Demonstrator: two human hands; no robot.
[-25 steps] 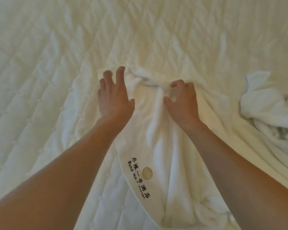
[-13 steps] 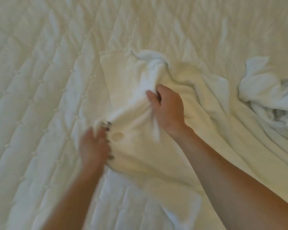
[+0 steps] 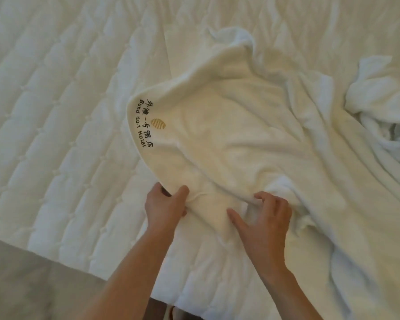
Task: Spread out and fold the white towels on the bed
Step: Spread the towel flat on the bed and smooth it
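Note:
A white towel (image 3: 229, 135) with black lettering and a gold oval mark lies rumpled on the quilted bed (image 3: 56, 112). My left hand (image 3: 165, 206) pinches the towel's near left edge between thumb and fingers. To its right, my right hand (image 3: 263, 215) rests with curled fingers on the towel's near edge, bunching the fabric. A second white towel (image 3: 379, 107) sits crumpled at the right, apart from both hands.
The bed's near edge runs diagonally across the lower left, with grey floor (image 3: 32, 285) below it. White cloth continues in long folds toward the lower right (image 3: 367, 227).
Both hands have drawn back toward the near edge of the bed with the towel. The lettered end has flipped over and now lies spread above the hands.

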